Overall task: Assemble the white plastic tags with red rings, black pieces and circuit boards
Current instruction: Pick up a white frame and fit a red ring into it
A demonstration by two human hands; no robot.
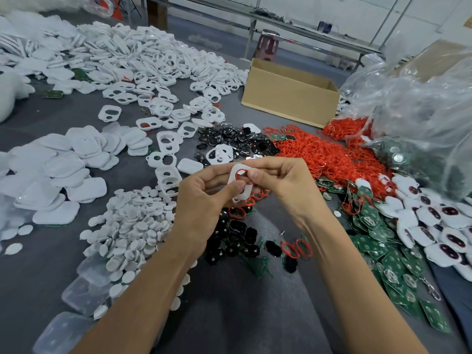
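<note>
Left hand [204, 200] grips one white tag [242, 193], thumb laid across its face. Opposite it, my right hand [283, 182] pinches a red ring [238, 173] at the tag's upper opening; I judge the seating incomplete. Recommended: hold the tag steady and press the ring evenly round the rim. Black pieces [237, 236] lie just below, boards [383, 254] to the right.

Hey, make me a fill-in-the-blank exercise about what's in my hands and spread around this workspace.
The left hand holds a white tag; the right hand pinches a ____ ring at its hole.
The circuit boards right of the right hand are ____.
The heap of white discs lies on the person's ____ side.
Missing: red; green; left.
</note>
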